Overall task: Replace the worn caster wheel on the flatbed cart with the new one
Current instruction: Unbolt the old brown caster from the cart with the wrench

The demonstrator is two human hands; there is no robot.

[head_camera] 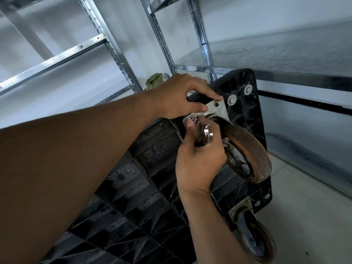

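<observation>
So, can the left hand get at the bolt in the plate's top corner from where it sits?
Probably yes: the left hand rests on the mounting plate, fingertip beside the bolt, nothing between.

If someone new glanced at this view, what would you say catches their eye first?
Two bare hands meet at the centre: the left hand steadies a steel mounting plate while the right hand grips a wrench. Just right, an orange-rimmed caster wheel juts from the upturned black cart.

Galvanized steel shelving racks (pixel 106 42) are standing along the white wall (pixel 133 25), filling the upper frame. Pale floor tiles (pixel 304 216) are showing at lower right.
</observation>
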